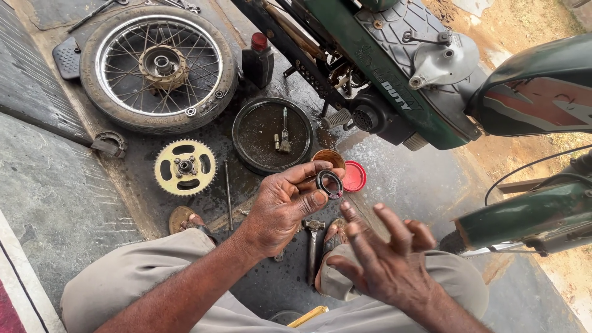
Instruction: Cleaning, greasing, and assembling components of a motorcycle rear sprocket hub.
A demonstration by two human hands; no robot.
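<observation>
Head view: my left hand point(280, 213) pinches the black ring seal point(329, 184) by its rim, keeping it level, while my right hand point(385, 262) hovers spread and empty.

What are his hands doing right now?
Left hand: closed on a small black ring, pinched in its fingertips.
Right hand: open, fingers spread, holding nothing.

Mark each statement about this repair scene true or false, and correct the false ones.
1. The left hand holds a small black ring. True.
2. The right hand grips a hammer. False: it is open and holds nothing.
3. The sprocket lies on the ground beside the wheel. True.
4. The round pan holds the red lid. False: the red lid lies on the ground outside it.
</observation>
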